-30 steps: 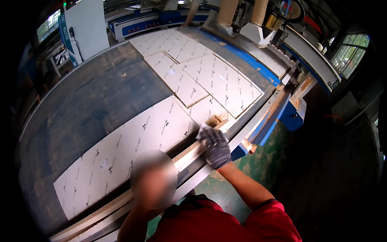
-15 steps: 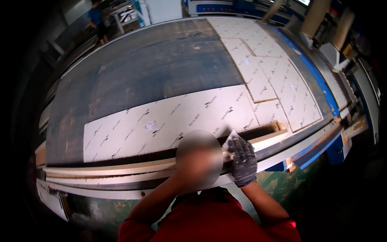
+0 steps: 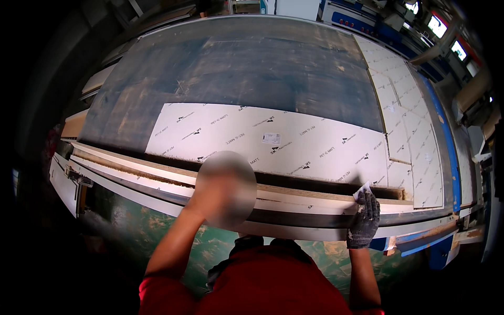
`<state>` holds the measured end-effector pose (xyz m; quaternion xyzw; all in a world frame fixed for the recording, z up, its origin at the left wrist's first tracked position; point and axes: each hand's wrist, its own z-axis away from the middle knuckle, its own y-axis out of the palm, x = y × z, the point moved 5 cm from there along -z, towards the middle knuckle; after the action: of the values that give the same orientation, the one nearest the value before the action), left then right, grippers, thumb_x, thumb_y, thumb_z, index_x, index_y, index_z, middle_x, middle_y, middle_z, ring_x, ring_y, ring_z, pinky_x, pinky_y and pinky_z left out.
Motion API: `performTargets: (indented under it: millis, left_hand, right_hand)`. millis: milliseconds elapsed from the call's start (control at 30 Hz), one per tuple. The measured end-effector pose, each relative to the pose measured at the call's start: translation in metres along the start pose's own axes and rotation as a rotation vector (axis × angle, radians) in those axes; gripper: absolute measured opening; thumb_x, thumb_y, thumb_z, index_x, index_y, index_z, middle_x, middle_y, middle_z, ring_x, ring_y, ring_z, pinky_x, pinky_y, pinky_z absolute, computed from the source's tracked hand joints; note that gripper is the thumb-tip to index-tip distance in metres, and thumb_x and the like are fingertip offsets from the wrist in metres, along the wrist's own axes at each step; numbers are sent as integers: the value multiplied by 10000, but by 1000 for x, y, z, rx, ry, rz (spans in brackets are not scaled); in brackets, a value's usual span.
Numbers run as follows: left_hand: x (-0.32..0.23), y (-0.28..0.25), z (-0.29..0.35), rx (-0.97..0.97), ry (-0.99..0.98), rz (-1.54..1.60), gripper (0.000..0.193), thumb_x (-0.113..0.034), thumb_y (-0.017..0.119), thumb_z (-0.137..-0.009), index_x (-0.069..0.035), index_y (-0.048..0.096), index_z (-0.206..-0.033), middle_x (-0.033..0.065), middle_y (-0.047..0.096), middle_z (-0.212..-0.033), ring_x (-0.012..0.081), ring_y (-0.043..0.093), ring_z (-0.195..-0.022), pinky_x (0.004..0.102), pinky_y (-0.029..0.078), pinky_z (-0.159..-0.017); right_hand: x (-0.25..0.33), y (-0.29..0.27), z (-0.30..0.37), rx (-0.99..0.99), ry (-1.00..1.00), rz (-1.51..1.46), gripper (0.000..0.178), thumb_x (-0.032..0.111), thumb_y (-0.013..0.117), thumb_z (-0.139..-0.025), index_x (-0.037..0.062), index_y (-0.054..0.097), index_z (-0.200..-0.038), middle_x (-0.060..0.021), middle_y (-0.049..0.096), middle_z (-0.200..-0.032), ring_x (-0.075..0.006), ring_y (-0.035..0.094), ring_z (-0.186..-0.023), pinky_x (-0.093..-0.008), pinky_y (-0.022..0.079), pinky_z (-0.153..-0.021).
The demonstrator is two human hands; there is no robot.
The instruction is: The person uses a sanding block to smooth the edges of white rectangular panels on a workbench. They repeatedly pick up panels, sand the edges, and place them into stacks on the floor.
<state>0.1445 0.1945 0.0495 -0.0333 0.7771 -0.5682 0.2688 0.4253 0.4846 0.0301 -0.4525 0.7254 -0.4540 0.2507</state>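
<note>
My left hand is at the narrow offcut strips along the table's near edge. A grey blur covers its fingers, so whether it grips a strip is hidden. In a dark, dusty glove, my right hand is at the strips' right part, with a small white paper-like piece at its fingertips. Just beyond the strips lies a long white printed panel bearing a small label. A dark gap with sawdust separates panel and strips.
The dark worn bed of the cutting table stretches away beyond the panel. More cut white panels lie at the right, beside a blue rail. Machinery stands behind. The green floor below is dusty.
The view has turned leftward and the table appears shifted. My hands are farther apart: the left is farther left along the strips, while the right still has the white piece at its fingertips.
</note>
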Motion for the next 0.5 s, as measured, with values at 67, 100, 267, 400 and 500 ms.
performTargets:
  millis: [67, 100, 267, 400, 500]
  left_hand:
    - [10, -6, 6, -31, -11, 24, 281, -106, 744, -762, -46, 596, -993, 126, 593, -913, 357, 580, -916, 450, 481, -826]
    - [12, -5, 8, -26, -15, 47, 279, -80, 742, -750, -47, 597, -986, 124, 591, -914, 358, 577, -917, 450, 479, -824]
    - [17, 0, 14, -48, 8, 105, 269, -27, 745, -709, -48, 600, -934, 111, 587, -904, 346, 573, -903, 436, 473, -808]
    - [26, 0, 13, -87, 40, 165, 272, -67, 762, -710, -51, 600, -928, 104, 599, -897, 332, 583, -901, 429, 473, -800]
    - [36, -3, 18, -102, 37, 154, 278, -106, 773, -713, -52, 598, -922, 103, 607, -891, 325, 592, -904, 421, 472, -797]
  right_hand:
    - [7, 7, 0, 13, 16, -27, 412, 95, 499, -904, 52, 554, -1310, -155, 528, -1407, -340, 483, -1323, -500, 345, -1119]
    - [23, 8, -1, -29, -38, 31, 414, 116, 484, -927, 53, 543, -1332, -152, 545, -1390, -341, 499, -1306, -501, 355, -1107]
    - [139, 24, -18, 26, -85, -36, 413, 83, 439, -945, 38, 531, -1345, -159, 531, -1406, -322, 490, -1322, -491, 353, -1117]
    - [231, 35, -24, 73, -152, -230, 482, 109, 477, -901, -18, 506, -1365, -226, 462, -1445, -374, 425, -1362, -542, 285, -1150]
    - [244, 47, -31, 107, -146, -231, 495, 113, 480, -910, -6, 481, -1390, -207, 434, -1476, -356, 401, -1383, -528, 286, -1152]
